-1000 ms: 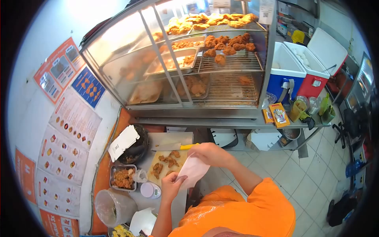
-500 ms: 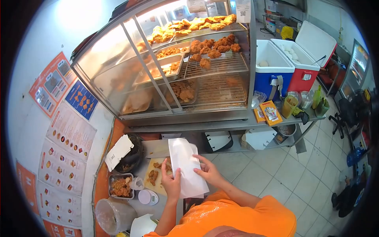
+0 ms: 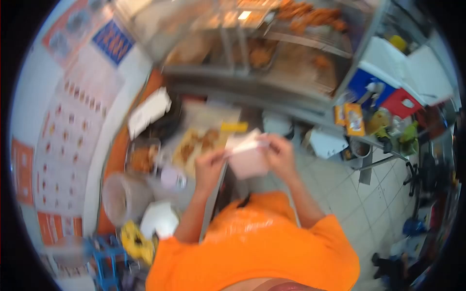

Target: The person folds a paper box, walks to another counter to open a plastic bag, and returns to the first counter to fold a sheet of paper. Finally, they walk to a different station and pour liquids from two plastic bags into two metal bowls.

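Note:
The view is blurred. Both my hands hold a white paper bag (image 3: 246, 156) in front of my chest. My left hand (image 3: 209, 167) grips its left edge and my right hand (image 3: 279, 154) grips its right side. Just beyond the bag lies a cutting board (image 3: 191, 148) with pieces of fried chicken on it, and a knife with a yellow handle (image 3: 234, 127) lies at the board's far end.
A glass display case (image 3: 272, 53) with fried chicken on racks stands behind the counter. A metal tray of chicken bits (image 3: 141, 157), a small scale (image 3: 171, 177) and a plastic-lined bin (image 3: 124, 199) sit to the left. Blue and red coolers (image 3: 383, 87) stand at the right.
The camera has tilted down and swung, blurring the view. The bag, held upright and flat before, is now lower and held between both hands near the cutting board.

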`<state>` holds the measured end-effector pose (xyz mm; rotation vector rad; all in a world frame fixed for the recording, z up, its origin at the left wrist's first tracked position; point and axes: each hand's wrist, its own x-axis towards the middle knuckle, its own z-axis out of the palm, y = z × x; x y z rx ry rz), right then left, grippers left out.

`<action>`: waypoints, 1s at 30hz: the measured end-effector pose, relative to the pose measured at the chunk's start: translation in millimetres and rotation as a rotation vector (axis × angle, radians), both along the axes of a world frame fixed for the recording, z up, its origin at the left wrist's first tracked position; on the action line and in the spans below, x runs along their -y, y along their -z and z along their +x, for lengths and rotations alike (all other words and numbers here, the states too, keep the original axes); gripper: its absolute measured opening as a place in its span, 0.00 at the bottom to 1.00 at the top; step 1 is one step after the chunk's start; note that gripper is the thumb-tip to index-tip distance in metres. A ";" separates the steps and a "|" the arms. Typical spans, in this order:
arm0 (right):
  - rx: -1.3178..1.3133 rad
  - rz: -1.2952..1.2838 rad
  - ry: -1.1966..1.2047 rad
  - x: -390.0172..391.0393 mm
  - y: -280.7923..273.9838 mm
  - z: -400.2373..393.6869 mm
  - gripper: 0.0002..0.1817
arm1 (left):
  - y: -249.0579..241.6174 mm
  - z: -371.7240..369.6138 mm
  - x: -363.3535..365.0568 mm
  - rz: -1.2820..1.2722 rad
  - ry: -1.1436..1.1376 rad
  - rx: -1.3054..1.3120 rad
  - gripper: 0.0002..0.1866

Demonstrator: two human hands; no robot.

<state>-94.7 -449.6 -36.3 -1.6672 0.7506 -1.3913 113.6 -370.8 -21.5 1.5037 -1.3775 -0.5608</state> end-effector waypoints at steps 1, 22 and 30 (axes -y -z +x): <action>-0.110 -0.038 -0.014 -0.3 -5.4 -4.0 0.10 | 7.0 7.8 -3.0 0.036 -0.020 0.041 0.11; -0.271 0.434 -0.873 -60.5 23.0 242.9 0.17 | 45.8 105.5 -198.3 -0.153 -0.939 -0.450 0.10; -0.556 0.050 -0.788 -92.9 110.1 386.3 0.12 | 94.2 128.3 -337.5 -0.041 -1.327 -0.277 0.06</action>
